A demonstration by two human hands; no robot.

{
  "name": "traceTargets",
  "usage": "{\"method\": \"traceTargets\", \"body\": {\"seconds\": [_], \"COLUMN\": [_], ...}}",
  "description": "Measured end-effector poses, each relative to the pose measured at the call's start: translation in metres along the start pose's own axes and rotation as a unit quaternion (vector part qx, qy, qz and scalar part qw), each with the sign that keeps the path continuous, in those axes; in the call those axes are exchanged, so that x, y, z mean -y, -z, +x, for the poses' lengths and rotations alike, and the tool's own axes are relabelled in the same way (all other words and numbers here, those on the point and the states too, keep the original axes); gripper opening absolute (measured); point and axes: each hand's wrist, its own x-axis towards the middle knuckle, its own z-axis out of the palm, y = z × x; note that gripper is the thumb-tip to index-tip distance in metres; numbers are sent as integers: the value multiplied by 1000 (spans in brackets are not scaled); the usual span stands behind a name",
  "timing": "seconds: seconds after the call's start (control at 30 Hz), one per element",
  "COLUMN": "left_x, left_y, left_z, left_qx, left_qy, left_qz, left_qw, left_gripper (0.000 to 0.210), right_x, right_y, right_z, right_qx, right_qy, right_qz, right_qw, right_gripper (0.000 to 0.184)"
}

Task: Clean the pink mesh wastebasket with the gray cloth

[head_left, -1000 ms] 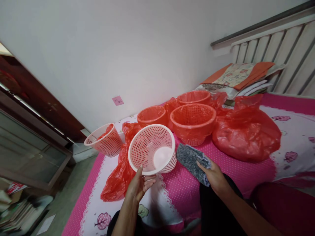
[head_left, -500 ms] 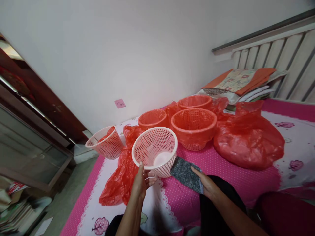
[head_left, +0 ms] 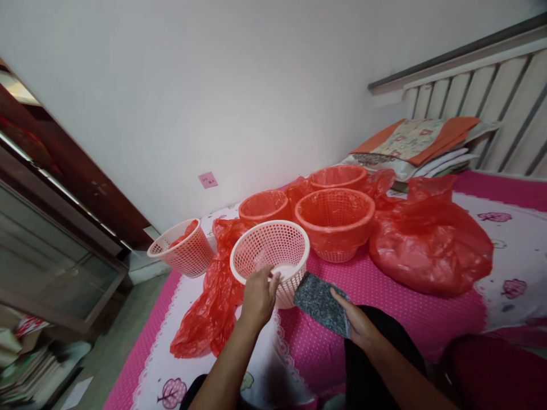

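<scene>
A pale pink perforated plastic basket (head_left: pixel 270 239) stands on the bed in front of me, tilted slightly my way. My left hand (head_left: pixel 260 296) is at its near rim, fingers loosely bent and apart, with the fingertips over the opening; whether they touch the rim I cannot tell. In my right hand (head_left: pixel 356 322) is a flat, dark grey speckled cloth (head_left: pixel 322 304), pinched at its near end with the thumb on top. The cloth's far end lies close against the basket's right side. A crumpled red plastic bag (head_left: pixel 209 307) lies left of the basket.
Several baskets lined with red bags, one in front (head_left: pixel 335 222), stand behind. A pink basket (head_left: pixel 186 250) with red plastic inside leans at the left edge of the bed (head_left: pixel 342 290). A full red bag (head_left: pixel 431 245) sits right, before stacked folded bedding (head_left: pixel 414 139).
My left hand has moved up and right, from holding the basket's near rim with the thumb to reaching over it. My right hand and the grey cloth have barely moved.
</scene>
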Motion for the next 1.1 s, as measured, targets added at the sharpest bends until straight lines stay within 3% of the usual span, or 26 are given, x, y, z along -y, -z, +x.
{"method": "traceTargets", "body": {"seconds": [0.17,0.33,0.5,0.77,1.1], "left_x": [13,14,14,16,12], "left_y": [-21,-24,-28,-32,-35], "left_z": [1,-1,2,6,-6], "left_qx": [13,19,15,-4,-37], "left_qy": [-17,-28,-37,-67,-84], "left_qz": [89,188,254,301,319], "left_qw": [996,982,966,951,943], "left_gripper": [37,45,50,53,44], "right_x": [-2,-1,4,6,-4], "right_y": [0,-1,3,-4,-11], "right_z": [2,4,5,4,-18], "right_qx": [-1,-55,-84,-87,-51], "right_qy": [0,0,53,89,51], "right_qz": [24,47,71,80,36], "right_qw": [1000,997,993,989,997], "right_gripper": [38,29,29,29,40]}}
